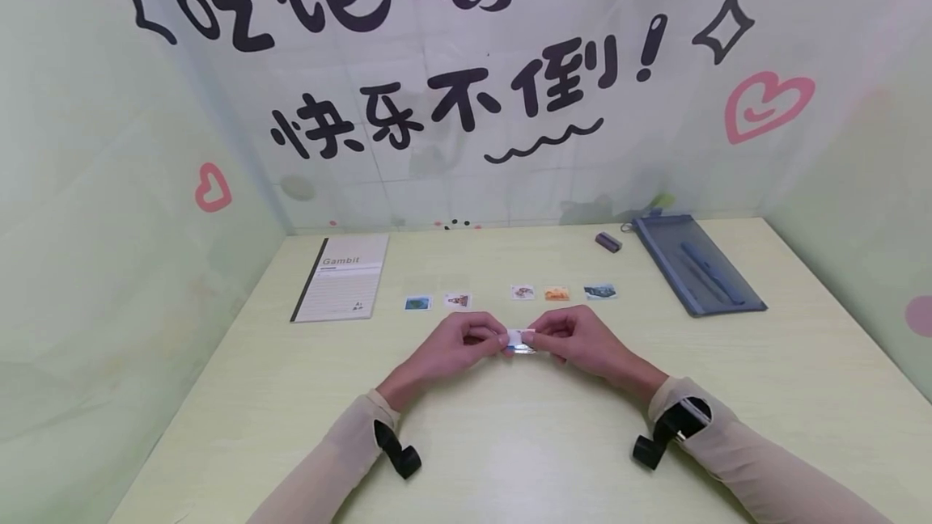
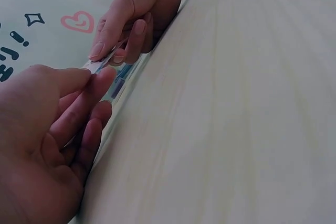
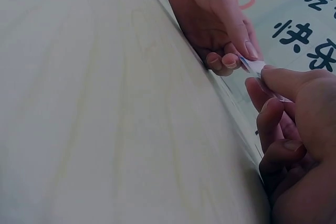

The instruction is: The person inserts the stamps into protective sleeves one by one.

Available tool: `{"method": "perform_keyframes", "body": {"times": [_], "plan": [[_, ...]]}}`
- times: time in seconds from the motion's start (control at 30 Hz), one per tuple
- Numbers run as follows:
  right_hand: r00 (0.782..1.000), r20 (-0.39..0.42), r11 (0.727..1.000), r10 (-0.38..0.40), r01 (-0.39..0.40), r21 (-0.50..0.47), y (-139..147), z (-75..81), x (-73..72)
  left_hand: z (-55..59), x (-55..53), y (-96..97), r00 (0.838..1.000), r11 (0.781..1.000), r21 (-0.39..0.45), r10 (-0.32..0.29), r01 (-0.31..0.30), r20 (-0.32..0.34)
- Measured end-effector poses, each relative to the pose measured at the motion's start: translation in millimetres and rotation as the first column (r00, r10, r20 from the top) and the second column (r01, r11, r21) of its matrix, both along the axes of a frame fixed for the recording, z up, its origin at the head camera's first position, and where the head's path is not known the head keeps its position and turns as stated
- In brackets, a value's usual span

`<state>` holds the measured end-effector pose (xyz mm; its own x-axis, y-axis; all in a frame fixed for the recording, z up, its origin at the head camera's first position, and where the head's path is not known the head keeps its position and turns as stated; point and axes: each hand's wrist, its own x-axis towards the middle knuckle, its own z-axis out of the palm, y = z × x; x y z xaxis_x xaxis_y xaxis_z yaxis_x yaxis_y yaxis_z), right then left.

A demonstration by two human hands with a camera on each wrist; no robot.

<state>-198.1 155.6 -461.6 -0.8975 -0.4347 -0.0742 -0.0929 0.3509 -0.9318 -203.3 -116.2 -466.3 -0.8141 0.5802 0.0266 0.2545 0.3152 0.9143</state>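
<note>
Between both hands, in the head view, is a small stamp-sized slip, white above with a shiny, bluish lower strip. My left hand pinches its left end between thumb and fingers. At its right end, my right hand pinches it the same way. Both wrist views show the slip tilted and seen nearly edge-on, with thumbs on its upper face. Fingertips cover much of it. Beyond the hands lie several small picture stamps in a row, among them a blue one and an orange one.
A notebook lies at the back left of the table. At the back right are a dark blue mesh zip pouch with a pen on or in it, and a small dark purple block. A printed cloth wall borders the rear.
</note>
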Motion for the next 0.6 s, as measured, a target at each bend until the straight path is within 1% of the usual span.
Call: {"method": "perform_keyframes", "body": {"times": [0.27,0.33,0.4,0.53,0.6], "plan": [[1.000,0.007,1.000,0.008,-0.008,0.008,0.3,-2.8,-1.3,0.8,1.8,2.0,1.000,1.000,-0.022,0.000,-0.001,-0.028],[1.000,0.006,1.000,0.010,-0.011,0.011,0.4,-3.3,-1.7,1.1,2.1,1.7,0.999,1.000,-0.029,0.009,-0.010,-0.034],[1.000,0.004,1.000,0.013,-0.013,0.000,0.6,-3.4,-1.9,1.1,1.8,1.0,0.999,0.999,-0.028,0.037,-0.038,-0.028],[0.999,-0.012,0.999,0.029,-0.030,-0.038,1.2,-2.9,-1.6,0.3,0.2,-1.1,0.994,0.993,-0.017,0.113,-0.113,0.003],[0.999,-0.025,0.998,0.041,-0.042,-0.045,1.9,-2.8,-1.1,0.1,-0.5,-1.5,0.991,0.991,-0.014,0.130,-0.130,0.018]]}}
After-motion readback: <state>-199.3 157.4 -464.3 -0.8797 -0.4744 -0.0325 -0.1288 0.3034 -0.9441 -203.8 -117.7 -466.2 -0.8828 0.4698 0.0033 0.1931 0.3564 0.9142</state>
